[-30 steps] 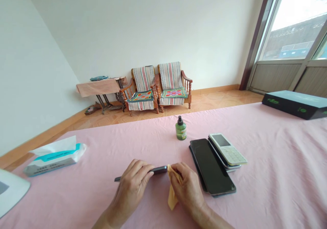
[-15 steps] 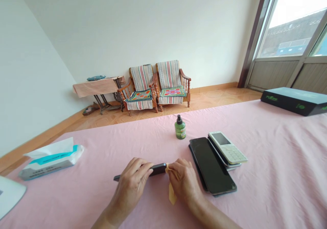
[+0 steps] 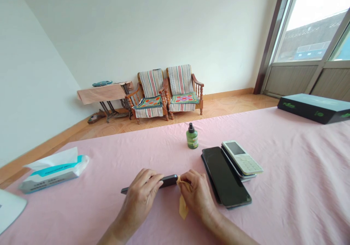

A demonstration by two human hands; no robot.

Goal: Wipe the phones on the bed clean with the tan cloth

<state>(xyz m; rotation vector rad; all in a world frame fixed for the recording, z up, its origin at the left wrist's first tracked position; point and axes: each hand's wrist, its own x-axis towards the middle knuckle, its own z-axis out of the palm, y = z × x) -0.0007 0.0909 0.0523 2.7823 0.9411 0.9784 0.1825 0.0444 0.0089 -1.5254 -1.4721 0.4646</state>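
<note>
At the frame's lower centre, I'm remotely clamping the left hand (image 3: 142,190) on a slim black slab-shaped device (image 3: 170,180), the right hand (image 3: 198,194) pinching a yellow fabric cloth (image 3: 183,208) at its end, judging the device light, stiff, slippery, safest gripped by its long edges.

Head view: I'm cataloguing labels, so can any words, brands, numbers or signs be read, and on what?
None reads clearly.
Tissue pack: printing too blurred.
Box: green lettering too blurred.
Bottle: label too small.
White phone: any key marks too small.
Held black device: none visible.
</note>
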